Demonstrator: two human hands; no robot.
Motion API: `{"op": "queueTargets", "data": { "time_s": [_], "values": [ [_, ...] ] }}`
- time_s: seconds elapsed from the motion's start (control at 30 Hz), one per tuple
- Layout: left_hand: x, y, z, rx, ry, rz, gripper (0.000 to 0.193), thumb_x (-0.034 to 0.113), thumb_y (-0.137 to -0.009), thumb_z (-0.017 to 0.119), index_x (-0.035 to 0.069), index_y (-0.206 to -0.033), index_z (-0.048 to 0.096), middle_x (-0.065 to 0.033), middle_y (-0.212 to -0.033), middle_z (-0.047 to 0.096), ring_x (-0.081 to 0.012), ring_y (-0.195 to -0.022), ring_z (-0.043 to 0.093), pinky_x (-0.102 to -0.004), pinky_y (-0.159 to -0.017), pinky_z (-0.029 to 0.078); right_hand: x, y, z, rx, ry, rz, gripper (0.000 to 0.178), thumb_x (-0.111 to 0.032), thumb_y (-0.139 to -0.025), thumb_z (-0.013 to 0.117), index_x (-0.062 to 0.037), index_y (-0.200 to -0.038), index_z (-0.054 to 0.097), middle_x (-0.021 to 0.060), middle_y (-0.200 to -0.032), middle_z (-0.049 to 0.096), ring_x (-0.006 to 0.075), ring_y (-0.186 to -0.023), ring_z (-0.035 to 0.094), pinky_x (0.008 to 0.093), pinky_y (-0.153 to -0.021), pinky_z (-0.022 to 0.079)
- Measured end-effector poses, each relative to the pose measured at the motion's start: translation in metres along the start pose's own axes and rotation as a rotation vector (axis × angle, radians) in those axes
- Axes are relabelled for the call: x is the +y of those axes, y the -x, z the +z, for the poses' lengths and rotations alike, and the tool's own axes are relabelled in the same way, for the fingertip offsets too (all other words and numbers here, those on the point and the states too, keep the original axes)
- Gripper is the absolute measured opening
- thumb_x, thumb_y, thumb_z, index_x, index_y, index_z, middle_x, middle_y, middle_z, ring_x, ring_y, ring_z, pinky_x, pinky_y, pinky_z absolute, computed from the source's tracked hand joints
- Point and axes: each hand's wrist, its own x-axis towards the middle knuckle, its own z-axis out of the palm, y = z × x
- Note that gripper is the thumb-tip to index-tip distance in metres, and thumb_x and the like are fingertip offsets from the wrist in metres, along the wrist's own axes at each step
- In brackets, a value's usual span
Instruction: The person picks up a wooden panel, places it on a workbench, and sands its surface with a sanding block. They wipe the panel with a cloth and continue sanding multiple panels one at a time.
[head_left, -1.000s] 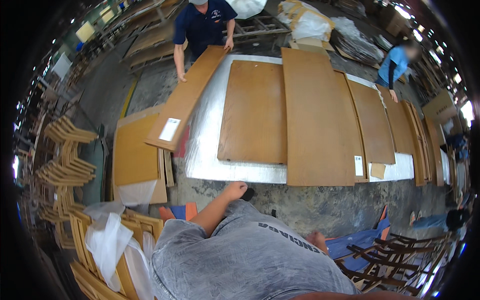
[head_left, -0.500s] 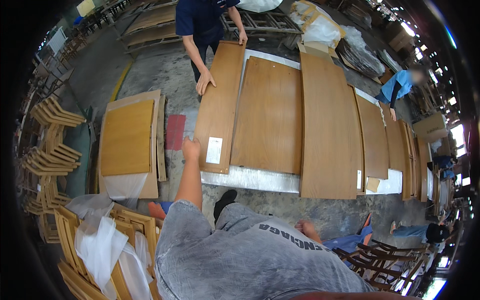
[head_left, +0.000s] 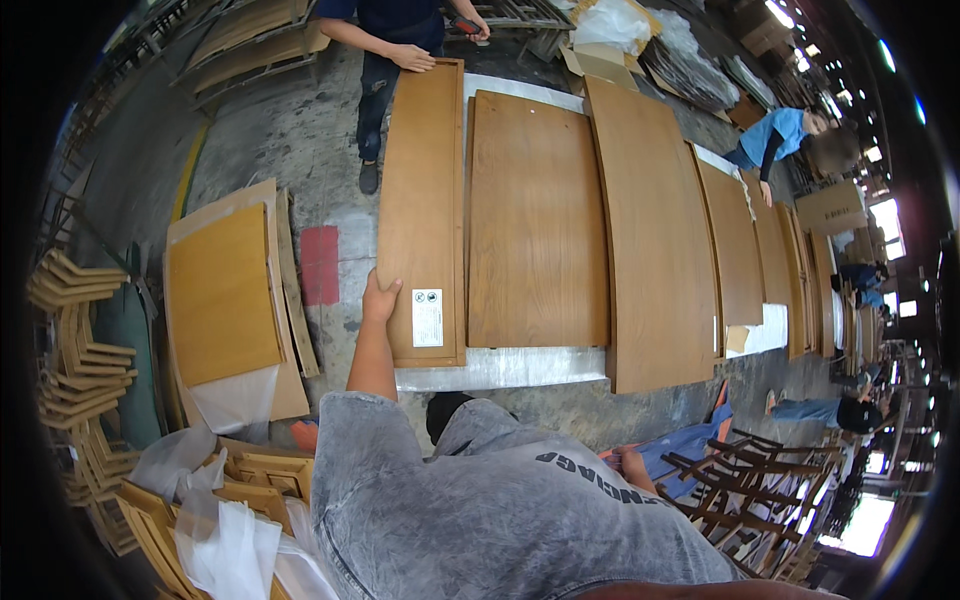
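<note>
My left hand (head_left: 380, 298) grips the left edge of a long brown wooden panel (head_left: 421, 190), its thumb on top near a white label (head_left: 427, 318) at the near end. Raised rims run along the panel's right side and both ends. At its far end a person in a dark shirt rests one hand (head_left: 411, 57) on the rim and holds a small red and black tool (head_left: 466, 25) in the other. My right hand (head_left: 632, 466) hangs low beside my shirt, away from the panels; its fingers are partly hidden and blurred.
More wooden panels (head_left: 538, 220) lie in a row to the right on a wrapped base (head_left: 500, 370). On the left are a stacked yellowish panel (head_left: 222, 295), chair frames (head_left: 75, 350) and plastic-covered frames (head_left: 240, 540). Dark wooden frames (head_left: 750, 490) stand at lower right; another person (head_left: 775, 140) bends over panels.
The labelled panel now lies straighter beside its neighbour. The person opposite has shifted one hand to its far end and taken the other off it, now holding the tool. My view has shifted.
</note>
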Motion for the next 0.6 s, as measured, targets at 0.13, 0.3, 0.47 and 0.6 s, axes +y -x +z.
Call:
{"op": "queueTargets", "data": {
  "time_s": [0.13,0.3,0.47,0.6],
  "values": [
    [-0.001,-0.001,-0.010,-0.007,0.090,0.050,0.066,0.021,-0.090,0.078,0.003,-0.147,0.049,-0.0206,-0.130,0.068,-0.0310,-0.120,0.066,-0.0394,-0.103,0.050,-0.001,-0.004,0.031,-0.153,0.269,-0.193,0.025,-0.023,-0.097,0.058,-0.0024,-0.110,0.062,0.0134,-0.081,0.067,0.0279,-0.062,0.067,0.0391,-0.049,0.055],
    [0.017,-0.002,-0.005,-0.050,0.158,0.014,0.060,0.017,-0.089,0.078,0.002,-0.141,0.054,-0.0192,-0.128,0.069,-0.0295,-0.117,0.067,-0.0392,-0.102,0.050,-0.015,-0.028,0.042,-0.169,0.170,-0.080,0.037,-0.030,-0.097,0.061,-0.0045,-0.124,0.062,0.0154,-0.092,0.070,0.0297,-0.069,0.072,0.0416,-0.056,0.060],
    [0.043,0.008,-0.007,-0.044,0.118,0.107,0.059,0.015,-0.087,0.080,0.001,-0.139,0.054,-0.0192,-0.127,0.069,-0.0302,-0.117,0.066,-0.0401,-0.103,0.050,-0.033,-0.020,0.054,-0.081,0.058,-0.167,0.036,-0.026,-0.096,0.060,-0.0008,-0.121,0.063,0.0164,-0.099,0.070,0.0301,-0.069,0.072,0.0414,-0.057,0.060],
    [0.065,0.011,-0.008,-0.022,-0.217,0.052,0.060,0.017,-0.089,0.077,0.000,-0.141,0.053,-0.0228,-0.136,0.063,-0.0368,-0.123,0.062,-0.0445,-0.107,0.047,-0.021,-0.022,0.049,-0.079,0.022,-0.160,0.040,-0.035,-0.098,0.061,-0.0047,-0.124,0.061,0.0163,-0.103,0.070,0.0308,-0.073,0.073,0.0451,-0.062,0.061]
  ]
}}
